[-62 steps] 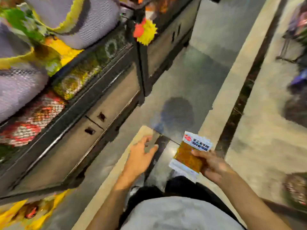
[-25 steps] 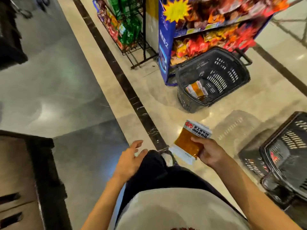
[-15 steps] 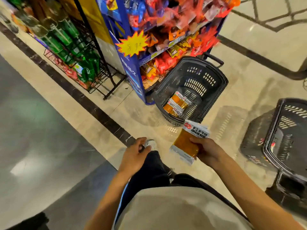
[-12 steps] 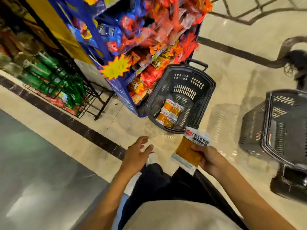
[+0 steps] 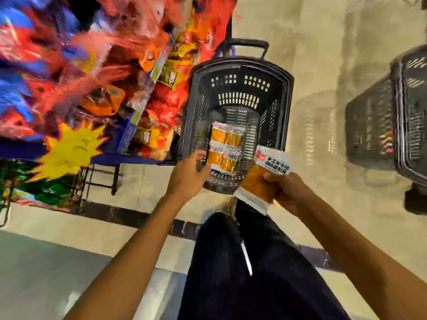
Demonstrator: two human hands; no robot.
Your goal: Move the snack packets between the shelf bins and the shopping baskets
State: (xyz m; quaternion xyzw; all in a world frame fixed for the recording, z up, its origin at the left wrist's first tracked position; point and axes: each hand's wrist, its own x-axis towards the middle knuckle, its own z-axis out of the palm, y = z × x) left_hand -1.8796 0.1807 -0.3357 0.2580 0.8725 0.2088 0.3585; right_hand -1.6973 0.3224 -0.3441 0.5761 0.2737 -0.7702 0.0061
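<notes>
My right hand (image 5: 286, 190) grips an orange snack packet (image 5: 263, 179) with a white printed top, held just over the near right rim of a dark shopping basket (image 5: 284, 107) that stands on the floor. Several matching orange packets (image 5: 225, 146) lie on the basket's bottom. My left hand (image 5: 189, 174) hangs empty with loosely bent fingers at the basket's near left rim. The snack shelf (image 5: 129, 125), stuffed with red and orange packets, stands to the left of the basket.
A second dark basket (image 5: 397, 121) stands on the pale floor at the right edge. A yellow starburst price tag (image 5: 69, 148) hangs on the shelf's blue side. A wire rack with green bottles (image 5: 50, 190) is at far left. My dark-trousered legs fill the lower middle.
I have turned from a grey cabinet and walked up to the snack shelf and basket. The basket is now directly under my hands; the packet stays in my right hand.
</notes>
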